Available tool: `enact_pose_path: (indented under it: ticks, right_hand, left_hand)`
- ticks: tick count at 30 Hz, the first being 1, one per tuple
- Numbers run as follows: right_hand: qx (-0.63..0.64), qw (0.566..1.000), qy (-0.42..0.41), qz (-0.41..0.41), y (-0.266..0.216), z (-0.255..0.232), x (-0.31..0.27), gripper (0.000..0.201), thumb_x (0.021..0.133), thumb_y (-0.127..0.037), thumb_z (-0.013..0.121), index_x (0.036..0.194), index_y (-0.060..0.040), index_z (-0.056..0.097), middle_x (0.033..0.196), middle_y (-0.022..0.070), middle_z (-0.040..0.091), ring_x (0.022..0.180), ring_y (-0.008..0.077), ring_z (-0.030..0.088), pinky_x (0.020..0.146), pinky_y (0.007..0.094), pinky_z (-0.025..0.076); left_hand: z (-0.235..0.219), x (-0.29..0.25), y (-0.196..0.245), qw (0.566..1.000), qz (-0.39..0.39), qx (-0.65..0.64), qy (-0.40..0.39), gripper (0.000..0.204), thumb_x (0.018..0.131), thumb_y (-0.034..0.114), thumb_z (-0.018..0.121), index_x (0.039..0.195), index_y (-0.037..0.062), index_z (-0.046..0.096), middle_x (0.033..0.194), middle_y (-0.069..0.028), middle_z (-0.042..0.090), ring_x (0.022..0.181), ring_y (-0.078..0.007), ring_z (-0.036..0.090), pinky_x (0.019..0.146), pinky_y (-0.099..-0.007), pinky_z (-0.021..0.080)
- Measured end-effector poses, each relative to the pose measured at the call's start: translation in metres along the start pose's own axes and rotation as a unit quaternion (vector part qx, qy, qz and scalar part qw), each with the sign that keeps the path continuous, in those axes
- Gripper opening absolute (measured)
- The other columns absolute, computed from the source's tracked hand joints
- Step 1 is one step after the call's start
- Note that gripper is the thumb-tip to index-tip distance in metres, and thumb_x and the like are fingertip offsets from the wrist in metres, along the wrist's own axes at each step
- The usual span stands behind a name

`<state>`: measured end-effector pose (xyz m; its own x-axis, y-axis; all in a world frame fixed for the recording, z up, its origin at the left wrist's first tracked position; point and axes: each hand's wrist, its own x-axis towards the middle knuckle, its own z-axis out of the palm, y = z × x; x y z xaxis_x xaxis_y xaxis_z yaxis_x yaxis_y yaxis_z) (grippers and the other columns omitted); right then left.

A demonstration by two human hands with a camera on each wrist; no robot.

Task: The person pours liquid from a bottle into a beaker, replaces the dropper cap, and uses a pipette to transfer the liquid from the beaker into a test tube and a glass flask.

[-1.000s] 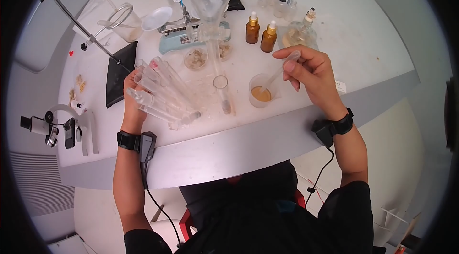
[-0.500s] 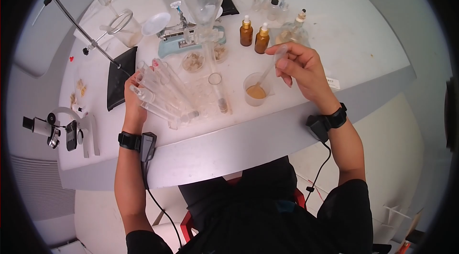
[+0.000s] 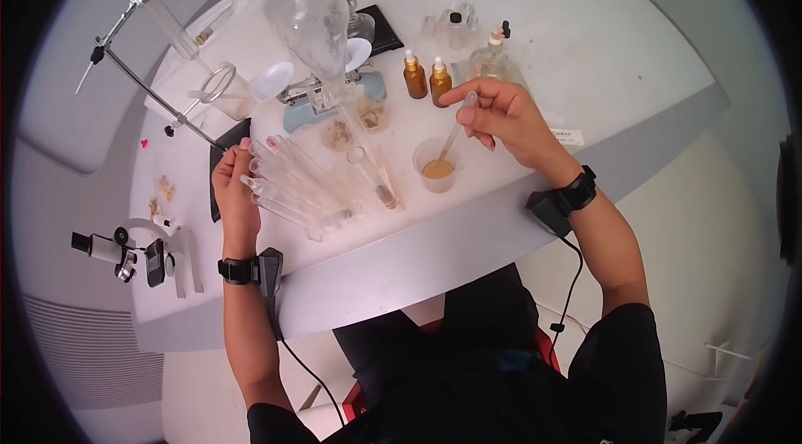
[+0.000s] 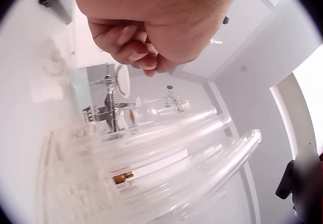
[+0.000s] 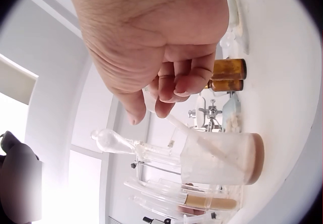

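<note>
My right hand [image 3: 508, 122] pinches the top of a clear plastic dropper [image 3: 455, 137] between thumb and fingers. Its lower end leans inside a small translucent beaker [image 5: 194, 158], where brown liquid [image 3: 437, 170] covers the bottom. My left hand [image 3: 236, 193] is just left of a clear rack of test tubes [image 3: 288, 177]. In the left wrist view its fingers [image 4: 136, 50] are loosely curled with nothing in them. One test tube [image 5: 209, 202], at the rack's right end, holds brown liquid.
Two amber dropper bottles [image 3: 415, 83] stand behind the beaker. Farther back are a blue balance [image 3: 301, 116], dishes of pale chunks [image 3: 370, 116], a separating funnel [image 3: 309, 18] and a spirit lamp [image 3: 493, 64]. A metal stand [image 3: 138, 81] and a microscope [image 3: 167, 256] are at left.
The head view has turned, shifting the scene within it. My left fingers, partly behind the tubes before, now show more clearly at their left. The dropper stays in the beaker in my right hand.
</note>
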<state>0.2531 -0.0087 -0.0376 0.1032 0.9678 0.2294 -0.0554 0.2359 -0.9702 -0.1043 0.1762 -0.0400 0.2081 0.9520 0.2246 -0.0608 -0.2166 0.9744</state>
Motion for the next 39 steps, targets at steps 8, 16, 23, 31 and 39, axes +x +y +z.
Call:
enact_pose_path:
  ticks: [8, 16, 23, 31, 39]
  right_hand:
    - [0.009, 1.000, -0.011, 0.017, 0.002, -0.003, 0.003, 0.025, 0.094, -0.017, 0.069, 0.112, 0.0006, 0.068, 0.077, 0.0023, 0.063, 0.057, 0.0038, 0.050, 0.049, 0.0186, 0.039]
    - [-0.009, 0.999, -0.024, 0.022, -0.001, -0.001, 0.001, 0.026, 0.095, -0.020, 0.068, 0.112, 0.0000, 0.069, 0.078, 0.0021, 0.063, 0.057, 0.0042, 0.050, 0.050, 0.0189, 0.040]
    - [-0.016, 0.999, -0.026, 0.016, 0.001, -0.001, 0.000, 0.022, 0.097, -0.018, 0.063, 0.104, 0.0021, 0.068, 0.078, 0.0050, 0.064, 0.055, 0.0059, 0.050, 0.050, 0.0208, 0.041]
    - [-0.001, 0.999, 0.040, -0.011, 0.000, -0.008, -0.002, 0.022, 0.099, -0.023, 0.061, 0.105, -0.0020, 0.066, 0.075, 0.0028, 0.063, 0.054, 0.0059, 0.049, 0.049, 0.0202, 0.039]
    - [0.011, 0.998, 0.059, -0.016, -0.004, -0.013, -0.004, 0.022, 0.100, -0.024, 0.061, 0.103, -0.0022, 0.066, 0.075, 0.0030, 0.064, 0.054, 0.0056, 0.049, 0.048, 0.0206, 0.039]
  left_hand:
    - [0.003, 0.005, 0.107, 0.985, 0.162, 0.023, 0.052, 0.032, 0.102, 0.032, 0.061, 0.092, 0.0022, 0.067, 0.063, 0.0052, 0.047, 0.053, -0.0021, 0.038, 0.049, -0.0190, 0.026]
    - [0.052, -0.019, 0.198, 0.938, 0.330, 0.102, 0.031, 0.029, 0.099, 0.024, 0.062, 0.115, 0.0001, 0.068, 0.099, -0.0040, 0.069, 0.091, -0.0110, 0.063, 0.087, -0.0274, 0.049]
    - [0.110, -0.019, 0.203, 0.877, 0.331, 0.312, -0.153, 0.064, 0.086, 0.038, 0.077, 0.136, 0.0047, 0.058, 0.127, -0.0201, 0.064, 0.119, -0.0286, 0.061, 0.103, -0.0414, 0.046]
    - [0.117, -0.016, 0.181, 0.905, 0.241, 0.300, -0.181, 0.068, 0.083, 0.039, 0.077, 0.129, -0.0068, 0.059, 0.122, -0.0234, 0.066, 0.108, -0.0324, 0.067, 0.087, -0.0391, 0.054]
    - [0.114, -0.019, 0.174, 0.927, 0.244, 0.231, -0.168, 0.061, 0.085, 0.032, 0.077, 0.127, -0.0078, 0.059, 0.118, -0.0204, 0.068, 0.095, -0.0240, 0.070, 0.081, -0.0345, 0.056]
